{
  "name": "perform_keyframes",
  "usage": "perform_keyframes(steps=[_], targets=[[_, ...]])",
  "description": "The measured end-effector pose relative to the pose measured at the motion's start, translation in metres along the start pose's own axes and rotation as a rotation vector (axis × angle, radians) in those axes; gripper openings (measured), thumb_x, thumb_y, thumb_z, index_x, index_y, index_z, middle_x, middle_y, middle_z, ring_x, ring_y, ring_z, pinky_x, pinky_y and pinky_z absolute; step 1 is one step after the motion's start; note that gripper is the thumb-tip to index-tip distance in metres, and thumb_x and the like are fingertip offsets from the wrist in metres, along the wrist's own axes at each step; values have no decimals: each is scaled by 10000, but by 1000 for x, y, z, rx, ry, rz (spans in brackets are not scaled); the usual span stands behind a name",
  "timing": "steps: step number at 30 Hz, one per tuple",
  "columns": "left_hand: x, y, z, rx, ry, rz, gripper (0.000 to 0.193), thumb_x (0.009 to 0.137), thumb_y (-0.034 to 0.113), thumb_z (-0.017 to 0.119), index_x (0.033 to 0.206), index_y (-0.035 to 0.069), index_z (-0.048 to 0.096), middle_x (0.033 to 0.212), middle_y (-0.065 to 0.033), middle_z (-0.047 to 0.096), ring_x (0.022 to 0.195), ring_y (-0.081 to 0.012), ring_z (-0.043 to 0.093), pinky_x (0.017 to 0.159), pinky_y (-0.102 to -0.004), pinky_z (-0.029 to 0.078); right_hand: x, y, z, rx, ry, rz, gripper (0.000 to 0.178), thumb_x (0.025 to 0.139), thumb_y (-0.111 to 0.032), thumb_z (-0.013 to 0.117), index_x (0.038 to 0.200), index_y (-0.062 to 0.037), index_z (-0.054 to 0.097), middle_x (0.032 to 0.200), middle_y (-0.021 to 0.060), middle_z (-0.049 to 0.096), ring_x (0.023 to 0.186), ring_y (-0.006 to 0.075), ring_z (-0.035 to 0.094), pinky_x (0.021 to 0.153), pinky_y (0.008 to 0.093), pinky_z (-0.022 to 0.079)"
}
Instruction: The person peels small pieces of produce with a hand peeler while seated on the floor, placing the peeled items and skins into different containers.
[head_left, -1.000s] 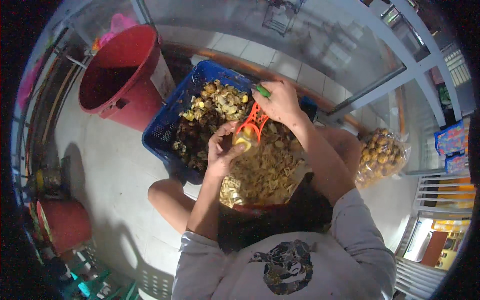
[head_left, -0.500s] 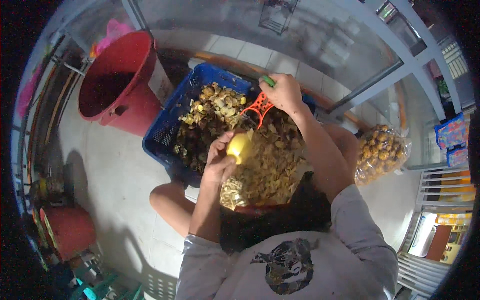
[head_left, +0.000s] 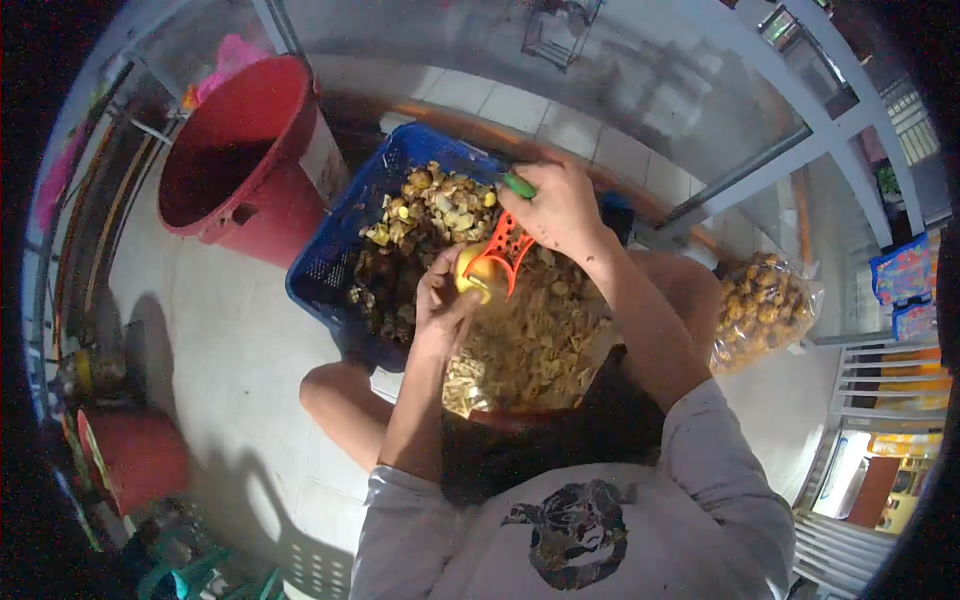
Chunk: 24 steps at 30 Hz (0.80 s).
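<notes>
My left hand [head_left: 436, 302] is closed round a peeled yellow potato [head_left: 470, 266]. From the upper right, my right hand [head_left: 562, 208] grips the green handle of an orange peeler [head_left: 508, 240]. The peeler's forked head lies against the potato. Below both hands, pale yellow shavings and pieces [head_left: 535, 345] fill a container in my lap; little more than its reddish near rim shows. Beyond it stands a blue plastic crate [head_left: 322, 222] holding a heap of peelings and brown, roundish lumps [head_left: 435, 215], partly covered by my hands.
A large red bucket [head_left: 255, 215] stands left of the crate. On the right lies a clear plastic bag of small brown potatoes [head_left: 762, 305]. A smaller red container [head_left: 135, 460] sits at the lower left. A grey-framed glass panel [head_left: 640, 90] runs along the far side.
My right hand has brought the peeler down and left, from above the potato onto it. My left hand still holds the potato, which is turned slightly and now sits a little higher.
</notes>
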<state>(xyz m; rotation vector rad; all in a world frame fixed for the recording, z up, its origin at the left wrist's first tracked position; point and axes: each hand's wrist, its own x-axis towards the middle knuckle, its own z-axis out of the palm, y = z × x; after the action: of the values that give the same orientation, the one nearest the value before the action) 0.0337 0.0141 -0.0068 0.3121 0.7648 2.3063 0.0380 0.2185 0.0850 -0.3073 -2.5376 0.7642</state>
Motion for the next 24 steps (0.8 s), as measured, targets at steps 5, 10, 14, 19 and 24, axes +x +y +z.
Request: perform_keyframes(steps=[5, 10, 14, 19, 24], targets=[[-6, -14, -6, 29, -52, 48, 603, 713, 51, 774, 1230, -53, 482, 1244, -122, 527, 1110, -208, 535, 979, -329, 416, 15, 12, -14, -81, -50, 82, 306, 830, -297, 624, 714, -15, 635, 584, 191, 566, 557, 384, 577, 543, 422, 468], [-8, 3, 3, -97, 41, -24, 597, 712, 56, 770, 1230, -49, 492, 1220, -114, 543, 1117, -207, 537, 982, -327, 423, 2, -10, -12, -4, -77, 114, 295, 792, -360, 618, 712, -78, 649, 623, 177, 610, 615, 373, 629, 594, 460, 503], [-9, 3, 10, 73, 47, 29, 641, 685, 39, 762, 1248, -51, 469, 1172, -104, 570, 1073, -194, 560, 948, -315, 444, -2, -10, -5, -120, 18, -54, 312, 783, -383, 619, 705, -82, 649, 647, 174, 624, 642, 388, 626, 607, 470, 507], [-9, 7, 10, -167, -128, -43, 617, 703, 51, 739, 1252, -38, 471, 1205, -118, 565, 1103, -213, 551, 981, -337, 422, 11, 15, -9, -34, -89, 201, 326, 786, -393, 616, 700, -80, 647, 641, 172, 620, 631, 384, 621, 598, 458, 499], [-9, -1, 4, 80, 109, 42, 623, 694, 53, 745, 1243, -62, 473, 1219, -125, 558, 1120, -224, 543, 988, -351, 415, -8, -19, -7, -129, 61, -105, 296, 787, -373, 617, 720, -86, 642, 647, 183, 615, 631, 388, 619, 597, 457, 497]])
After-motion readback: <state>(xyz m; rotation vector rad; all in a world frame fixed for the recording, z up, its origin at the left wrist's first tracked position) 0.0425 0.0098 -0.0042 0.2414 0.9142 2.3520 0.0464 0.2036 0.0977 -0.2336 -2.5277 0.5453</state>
